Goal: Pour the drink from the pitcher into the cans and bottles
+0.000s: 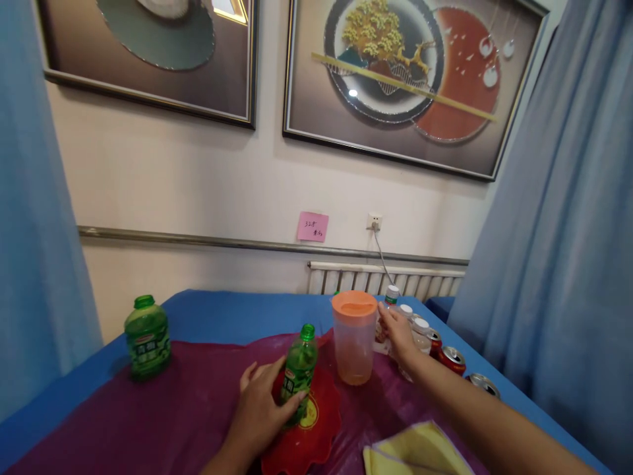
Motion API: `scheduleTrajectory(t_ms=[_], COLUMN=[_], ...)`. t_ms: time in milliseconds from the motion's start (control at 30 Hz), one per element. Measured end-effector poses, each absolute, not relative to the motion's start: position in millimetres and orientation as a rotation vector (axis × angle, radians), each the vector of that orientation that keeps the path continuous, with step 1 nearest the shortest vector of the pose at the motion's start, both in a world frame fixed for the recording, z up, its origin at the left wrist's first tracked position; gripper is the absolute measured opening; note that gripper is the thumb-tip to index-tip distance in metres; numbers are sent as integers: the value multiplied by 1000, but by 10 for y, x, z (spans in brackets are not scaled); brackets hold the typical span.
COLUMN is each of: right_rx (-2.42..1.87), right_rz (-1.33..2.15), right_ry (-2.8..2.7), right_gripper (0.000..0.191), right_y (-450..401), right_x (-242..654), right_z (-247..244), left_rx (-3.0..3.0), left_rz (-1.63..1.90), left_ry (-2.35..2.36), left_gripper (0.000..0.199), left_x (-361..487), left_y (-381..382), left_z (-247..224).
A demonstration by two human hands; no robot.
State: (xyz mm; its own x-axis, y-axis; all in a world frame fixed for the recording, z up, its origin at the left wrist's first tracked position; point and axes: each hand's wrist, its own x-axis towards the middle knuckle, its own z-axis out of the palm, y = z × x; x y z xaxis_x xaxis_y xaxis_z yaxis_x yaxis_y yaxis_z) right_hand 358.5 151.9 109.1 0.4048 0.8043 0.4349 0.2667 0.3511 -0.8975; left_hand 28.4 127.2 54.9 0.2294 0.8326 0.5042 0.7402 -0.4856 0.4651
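My left hand (264, 402) is wrapped round a small green plastic bottle (301, 363) with an open neck and a printed label. The bottle stands over a red scalloped plate (324, 432) with a yellow emblem. To its right is a translucent pitcher (353, 353) with an orange lid and some orange-tinted liquid low inside. My right hand (397, 335) is closed at the pitcher's right side, where the handle is hidden by the fingers. Whether the pitcher rests on the table or is slightly raised, I cannot tell.
A larger green bottle (147, 340) stands at the left. Clear bottles with white caps (421, 326) and red cans (452, 359) line the right side. A folded yellow cloth (418, 452) lies in front on the purple cover (208, 389). Behind the table is a radiator (435, 280).
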Motion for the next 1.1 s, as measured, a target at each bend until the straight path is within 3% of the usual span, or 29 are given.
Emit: scheduleTrajectory(t_ms=[500, 1100], right_rx=[-1243, -1275], right_rz=[179, 22], right_ry=[-1598, -1937], right_gripper=[54, 45], right_y=[1583, 1625], right_x=[3642, 3448], right_z=[2388, 2751], left_rx=[2256, 2160], left_rz=[1178, 1098], left_ry=[1530, 1489], left_gripper=[64, 65], left_x=[281, 367], left_y=[1233, 1091], left_z=[451, 570])
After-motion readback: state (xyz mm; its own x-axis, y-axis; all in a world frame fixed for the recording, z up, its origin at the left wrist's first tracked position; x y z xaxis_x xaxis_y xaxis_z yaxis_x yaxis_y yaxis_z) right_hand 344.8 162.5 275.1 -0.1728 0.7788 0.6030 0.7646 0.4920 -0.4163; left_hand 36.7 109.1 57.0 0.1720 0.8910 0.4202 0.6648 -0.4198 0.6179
